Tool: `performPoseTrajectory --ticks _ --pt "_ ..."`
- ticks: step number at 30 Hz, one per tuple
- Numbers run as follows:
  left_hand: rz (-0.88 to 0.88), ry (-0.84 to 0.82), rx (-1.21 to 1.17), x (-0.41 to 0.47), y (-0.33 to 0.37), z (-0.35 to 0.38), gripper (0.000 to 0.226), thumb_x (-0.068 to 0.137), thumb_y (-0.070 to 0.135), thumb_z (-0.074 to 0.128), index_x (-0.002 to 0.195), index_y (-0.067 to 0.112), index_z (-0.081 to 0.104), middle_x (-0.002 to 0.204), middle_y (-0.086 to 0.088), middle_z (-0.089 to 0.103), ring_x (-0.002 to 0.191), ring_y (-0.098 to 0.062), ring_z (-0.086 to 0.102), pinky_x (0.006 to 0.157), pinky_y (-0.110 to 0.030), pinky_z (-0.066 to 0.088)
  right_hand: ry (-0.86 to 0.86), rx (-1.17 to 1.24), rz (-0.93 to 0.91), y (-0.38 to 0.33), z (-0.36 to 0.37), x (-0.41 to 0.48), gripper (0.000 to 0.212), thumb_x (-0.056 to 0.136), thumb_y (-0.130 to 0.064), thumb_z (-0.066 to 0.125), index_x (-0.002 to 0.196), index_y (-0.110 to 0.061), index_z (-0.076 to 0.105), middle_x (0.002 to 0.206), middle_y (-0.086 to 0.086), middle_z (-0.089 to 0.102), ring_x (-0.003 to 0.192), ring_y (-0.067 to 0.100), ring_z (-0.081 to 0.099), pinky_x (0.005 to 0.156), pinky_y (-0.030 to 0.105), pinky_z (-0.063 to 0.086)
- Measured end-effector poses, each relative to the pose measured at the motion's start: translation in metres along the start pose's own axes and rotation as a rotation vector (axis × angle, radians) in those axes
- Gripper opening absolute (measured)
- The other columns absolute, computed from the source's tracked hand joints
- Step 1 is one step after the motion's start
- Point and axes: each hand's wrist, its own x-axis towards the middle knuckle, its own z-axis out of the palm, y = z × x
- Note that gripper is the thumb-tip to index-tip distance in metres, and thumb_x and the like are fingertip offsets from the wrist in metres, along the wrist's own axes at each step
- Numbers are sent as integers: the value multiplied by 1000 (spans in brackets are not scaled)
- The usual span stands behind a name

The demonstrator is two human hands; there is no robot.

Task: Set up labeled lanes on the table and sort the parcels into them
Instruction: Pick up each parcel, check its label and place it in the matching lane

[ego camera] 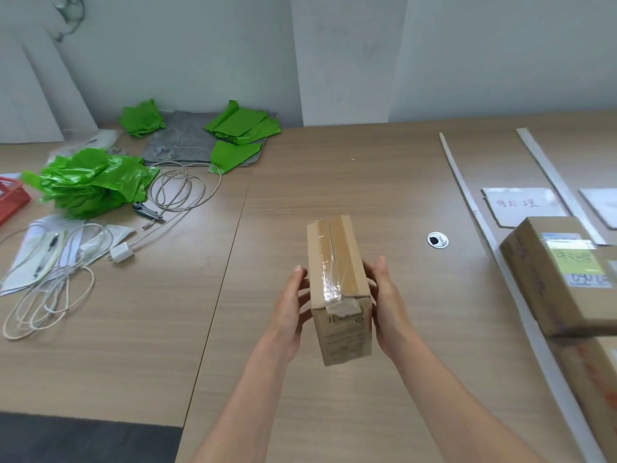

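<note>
Sorting step, lanes already laid out on the right.

- You are holding a small box (pixel 337 289) above the middle of the table (pixel 367 168), taped face up, long side pointing away from you.
- Your left hand (pixel 293 309) is clasping its left side and your right hand (pixel 387 305) its right side, thumbs up top; the far fingers are hidden behind the cardboard. Grip is narrow, set by the width of the small box.
- No address tag is showing on the faces turned toward you, only faint print on the near end.
- Near strip (pixel 462 188) and far strip (pixel 547 172) are marking a lane; a label sheet (pixel 521 205) with handwriting is lying between them, and a big parcel (pixel 561 279) is sitting just in front of it, with a second parcel (pixel 594 389) nearer you.
- Another sheet (pixel 601 205) is lying beyond the far strip.
- Green bags (pixel 90 185), cables (pixel 180 188) and a charger (pixel 122 252) are lying well apart on the left.

Next move, as I judge it: you are likely needing to turn the small box to find its tag, then carry it right, over the near strip, setting it down without nudging the strip or the big parcel.
</note>
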Motion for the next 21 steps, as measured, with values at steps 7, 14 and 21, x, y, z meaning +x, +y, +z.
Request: performPoseTrajectory --ticks 7,14,21 --pt "-18 -7 -22 -7 -5 7 48 110 53 42 116 21 77 114 -1 78 112 -20 67 94 -36 50 -24 39 -18 -4 -4 -13 60 109 -63 28 121 -30 77 118 1 80 119 24 72 101 43 54" --pt "34 -29 8 -18 -3 8 47 112 51 37 129 27 74 128 3 75 124 -15 65 98 -36 49 -51 105 0 -2 -9 -21 69 107 -68 22 136 -28 70 133 -7 74 131 16 65 119 46 44" --pt "110 15 -68 -24 -17 10 42 109 48 44 122 19 72 135 -6 69 123 -16 63 92 -35 50 -47 134 -36 -2 -8 -29 75 109 -64 17 138 -16 65 135 -1 73 135 16 63 123 46 39"
